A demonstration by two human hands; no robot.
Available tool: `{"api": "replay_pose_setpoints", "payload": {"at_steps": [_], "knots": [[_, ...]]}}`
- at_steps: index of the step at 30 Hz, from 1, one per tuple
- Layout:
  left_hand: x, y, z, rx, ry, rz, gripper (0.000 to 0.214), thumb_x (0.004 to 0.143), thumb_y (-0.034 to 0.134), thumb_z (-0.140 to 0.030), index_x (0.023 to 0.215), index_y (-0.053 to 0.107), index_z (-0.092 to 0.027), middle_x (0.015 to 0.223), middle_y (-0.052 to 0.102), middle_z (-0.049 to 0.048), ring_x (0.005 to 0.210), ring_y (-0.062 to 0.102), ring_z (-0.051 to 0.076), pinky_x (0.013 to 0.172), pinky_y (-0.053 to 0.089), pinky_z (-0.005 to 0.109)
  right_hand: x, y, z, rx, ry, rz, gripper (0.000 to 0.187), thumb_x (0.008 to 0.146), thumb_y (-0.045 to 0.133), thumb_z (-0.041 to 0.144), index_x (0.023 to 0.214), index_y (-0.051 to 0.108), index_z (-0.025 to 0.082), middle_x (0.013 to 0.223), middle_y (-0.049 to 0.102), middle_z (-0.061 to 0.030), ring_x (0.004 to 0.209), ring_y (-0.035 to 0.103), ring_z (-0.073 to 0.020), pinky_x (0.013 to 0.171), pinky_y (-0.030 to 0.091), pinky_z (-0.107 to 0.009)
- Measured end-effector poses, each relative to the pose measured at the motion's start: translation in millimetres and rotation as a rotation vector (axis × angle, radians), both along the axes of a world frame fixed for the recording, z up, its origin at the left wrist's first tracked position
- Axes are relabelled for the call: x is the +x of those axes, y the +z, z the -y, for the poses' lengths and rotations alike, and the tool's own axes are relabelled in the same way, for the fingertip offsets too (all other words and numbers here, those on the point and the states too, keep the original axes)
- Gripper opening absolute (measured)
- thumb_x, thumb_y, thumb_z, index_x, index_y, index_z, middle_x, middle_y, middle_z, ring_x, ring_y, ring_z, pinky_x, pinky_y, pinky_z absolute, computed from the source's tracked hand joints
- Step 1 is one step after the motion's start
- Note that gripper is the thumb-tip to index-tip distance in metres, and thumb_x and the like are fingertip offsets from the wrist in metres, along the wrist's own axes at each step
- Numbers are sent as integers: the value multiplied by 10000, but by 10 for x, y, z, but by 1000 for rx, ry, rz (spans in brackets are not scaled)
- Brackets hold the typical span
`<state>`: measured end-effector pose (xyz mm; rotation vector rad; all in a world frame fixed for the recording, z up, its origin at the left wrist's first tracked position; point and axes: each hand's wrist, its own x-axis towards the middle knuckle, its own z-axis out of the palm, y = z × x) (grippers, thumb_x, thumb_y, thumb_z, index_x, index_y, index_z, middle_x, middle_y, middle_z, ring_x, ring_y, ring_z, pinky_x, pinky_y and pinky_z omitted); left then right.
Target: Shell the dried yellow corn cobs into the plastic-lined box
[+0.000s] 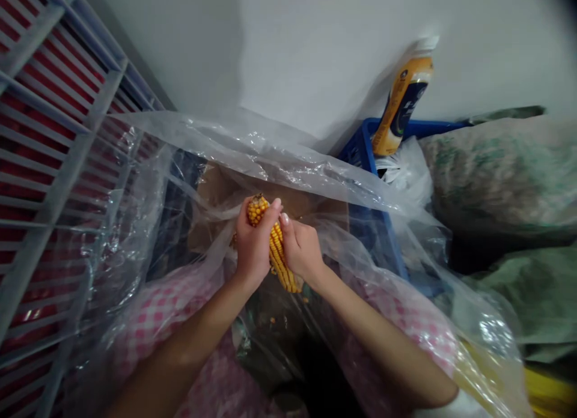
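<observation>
Head view | left hand (255, 245), right hand (301, 250) | fingers closed, gripping dried corn cob (277, 257) | braced above plastic sheeting (274, 160)

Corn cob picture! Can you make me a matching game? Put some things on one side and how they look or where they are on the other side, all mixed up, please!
Things:
1. Corn cob
2. Bottle
3. Plastic crate
4. Cloth

How or where:
A. Pink and white checks
B. Held between the left hand and right hand
C. Blue
D. Tilted beside the white wall

Right pairs: 1-B, 2-D, 3-C, 4-A
</observation>
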<state>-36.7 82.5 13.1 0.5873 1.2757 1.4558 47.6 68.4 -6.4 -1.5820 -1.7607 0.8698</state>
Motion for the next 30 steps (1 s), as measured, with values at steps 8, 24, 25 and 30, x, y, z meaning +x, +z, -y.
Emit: {"api": "replay_pose_setpoints", "payload": {"at_steps": [8,24,25,30], "knots": [[-48,26,13,-12,-86,115,184,648,720,-271,728,585,-176,764,683,-4,719,628,103,681,482,206,-68,-77,67,-52,-92,-139,580,924,234,529,502,425,181,490,477,-6,453,386,-90,484,226,-251],[20,0,34,22,-61,54,228,689,697,-318,813,552,-193,1014,702,52,905,656,177,851,489,331,153,179,-59,-192,-1,-114,699,897,147,630,775,667,178,746,673,-71,686,598,-173,598,362,-258],[43,-31,57,41,-78,16,214,705,685,-324,820,562,-192,1023,701,57,916,652,173,861,484,323,120,163,-21,-140,-25,-54,681,907,150,608,770,661,178,736,670,-73,663,587,-172,583,341,-261],[110,-123,131,57,-133,24,158,740,644,-303,829,608,-178,1008,702,66,972,648,186,905,474,335,41,29,55,-71,-113,-26,608,938,184,500,607,578,175,592,616,-63,517,511,-140,527,283,-265]]}}
